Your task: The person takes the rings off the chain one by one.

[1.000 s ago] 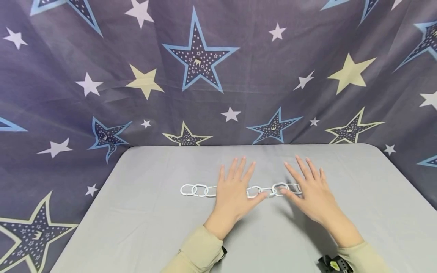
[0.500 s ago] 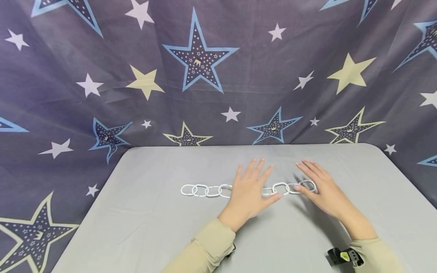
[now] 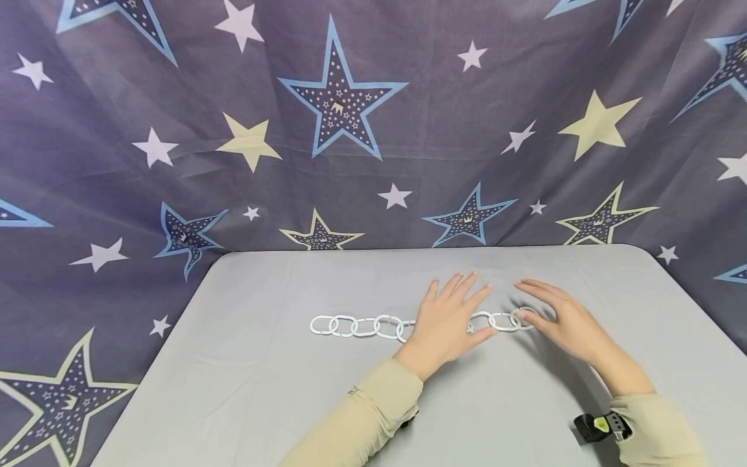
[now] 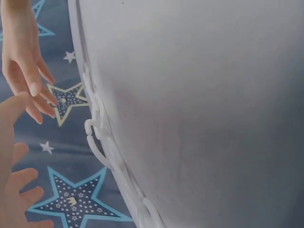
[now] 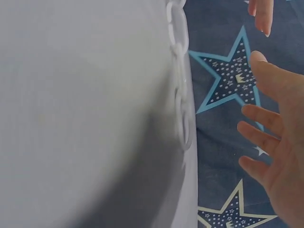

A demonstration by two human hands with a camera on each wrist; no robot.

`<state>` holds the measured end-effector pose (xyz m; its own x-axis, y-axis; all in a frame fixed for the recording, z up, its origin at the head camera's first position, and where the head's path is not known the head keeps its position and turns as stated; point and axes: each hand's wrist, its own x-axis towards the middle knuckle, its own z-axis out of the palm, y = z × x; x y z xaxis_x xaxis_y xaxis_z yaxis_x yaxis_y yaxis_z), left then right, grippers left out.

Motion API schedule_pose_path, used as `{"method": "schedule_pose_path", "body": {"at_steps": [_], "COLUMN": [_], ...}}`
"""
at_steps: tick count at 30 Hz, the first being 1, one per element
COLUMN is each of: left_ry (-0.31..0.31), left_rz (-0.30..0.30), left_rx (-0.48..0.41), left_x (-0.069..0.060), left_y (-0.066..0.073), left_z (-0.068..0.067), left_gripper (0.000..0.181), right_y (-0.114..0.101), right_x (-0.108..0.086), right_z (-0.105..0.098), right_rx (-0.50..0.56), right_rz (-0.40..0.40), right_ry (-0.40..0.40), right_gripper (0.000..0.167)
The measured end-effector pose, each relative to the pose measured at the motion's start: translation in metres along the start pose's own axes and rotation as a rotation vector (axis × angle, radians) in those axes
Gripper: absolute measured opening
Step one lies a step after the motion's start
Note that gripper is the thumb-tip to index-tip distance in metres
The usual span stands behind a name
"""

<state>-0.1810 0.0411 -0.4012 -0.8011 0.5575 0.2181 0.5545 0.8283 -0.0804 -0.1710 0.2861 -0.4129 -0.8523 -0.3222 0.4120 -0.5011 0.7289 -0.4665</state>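
A chain of several white oval links (image 3: 354,326) lies stretched from left to right on the grey table. My left hand (image 3: 446,324) is over its right half with the fingers spread, hiding some links. In the left wrist view, that hand (image 4: 12,185) is apart from the chain (image 4: 124,179). My right hand (image 3: 572,331) is at the chain's right end, its thumb overlapping the last link in the head view. The right wrist view has the same hand (image 5: 289,152) clear of the chain (image 5: 176,61), fingers loosely bent, holding nothing.
The table (image 3: 257,395) has a smooth grey cover and rounded far corners. Behind it hangs a dark cloth (image 3: 373,175) printed with stars. A black strapped device (image 3: 601,428) is on the right wrist, and a dark one shows partly under the left sleeve (image 3: 373,402).
Both hands have shifted to the right above the chain, uncovering links on the left. The right hand's fingers have drawn closer together. The chain looks unmoved.
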Motion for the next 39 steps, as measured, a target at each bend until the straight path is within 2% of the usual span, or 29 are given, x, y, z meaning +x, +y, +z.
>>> {"method": "schedule_pose_path", "body": {"at_steps": [6,16,25,30,39], "left_ry": [-0.011,0.022,-0.015,-0.011,-0.038], "left_rz": [0.017,0.077,0.089,0.087,0.083], "left_rx": [0.035,0.013,-0.003,-0.020,-0.064], "left_x": [0.011,0.023,0.033,0.037,0.040], "left_y": [-0.001,0.001,0.011,0.016,0.021], "left_z": [0.005,0.012,0.018,0.022,0.029], "left_gripper": [0.071,0.061,0.052,0.046,0.035], "right_y": [0.010,0.029,0.040,0.041,0.043], "right_x": [0.001,0.001,0.001,0.003,0.005], "right_z": [-0.003,-0.004,-0.003,-0.003,-0.002], "right_rx": [-0.017,-0.062,-0.100,-0.068,-0.019], "right_rz": [-0.023,-0.062,-0.084,-0.088,-0.049], "right_ry": [0.014,0.047,0.025,-0.020,-0.158], "right_gripper": [0.047,0.037,0.026,0.023,0.022]}}
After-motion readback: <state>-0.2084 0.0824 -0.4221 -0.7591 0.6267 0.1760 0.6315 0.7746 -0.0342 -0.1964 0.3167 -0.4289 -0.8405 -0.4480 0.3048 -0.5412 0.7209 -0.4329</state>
